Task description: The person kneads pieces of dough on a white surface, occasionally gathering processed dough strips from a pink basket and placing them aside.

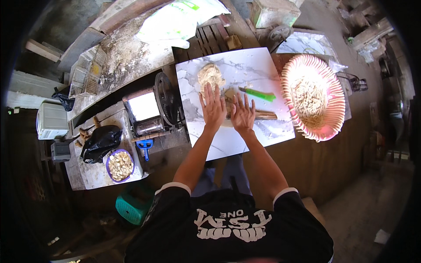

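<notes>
Both of my hands lie flat, side by side, over a white marble-patterned board (pixel 199 142). My left hand (pixel 213 109) has its fingers stretched out, the tips at the near edge of a pale lump of dough (pixel 210 74). My right hand (pixel 243 116) is spread palm down over a brown wooden stick (pixel 265 115), whose right end shows past it. A small piece of dough (pixel 230 93) shows between the fingertips of the two hands. Beyond my right fingers lies a bright green flat tool (pixel 263 94), perhaps a knife or scraper. What lies under my palms is mostly hidden.
A pink ribbed basket (pixel 339 103) with many pale dough strips stands right of the board. To the left are a roller machine with a wheel (pixel 164 98), a blue dustpan-like scoop (pixel 145 147), a purple-rimmed bowl of pale pieces (pixel 108 165) and a green stool (pixel 131 208).
</notes>
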Available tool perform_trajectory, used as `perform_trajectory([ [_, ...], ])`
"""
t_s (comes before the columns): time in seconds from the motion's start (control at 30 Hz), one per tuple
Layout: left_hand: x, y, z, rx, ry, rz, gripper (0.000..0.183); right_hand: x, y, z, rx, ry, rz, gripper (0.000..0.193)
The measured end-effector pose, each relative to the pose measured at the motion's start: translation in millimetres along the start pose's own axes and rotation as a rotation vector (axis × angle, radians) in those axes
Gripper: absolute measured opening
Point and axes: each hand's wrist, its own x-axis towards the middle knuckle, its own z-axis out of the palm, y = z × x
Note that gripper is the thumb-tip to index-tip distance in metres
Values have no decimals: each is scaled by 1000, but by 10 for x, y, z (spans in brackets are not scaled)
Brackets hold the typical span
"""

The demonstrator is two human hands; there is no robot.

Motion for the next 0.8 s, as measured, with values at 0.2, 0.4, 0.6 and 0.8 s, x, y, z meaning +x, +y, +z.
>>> perform_trajectory([
  [0.2, -454, -25, -69, -106, -104, 107, 50, -466, -109, -95, 54, 29, 51, 41],
  [0.4, 132, 163, -81, 14, 66, 49, 50, 73, -26, -204, -112, 81, 47, 44],
  [0.6, -565, 31, -272, -34, -163, 160, 53, -764, -249, -281, 13, -36, 107, 46],
  [0.8, 191, 153, -144, 5, -19, 129, 52, 71, -96, -206, -27, 81, 132, 46],
])
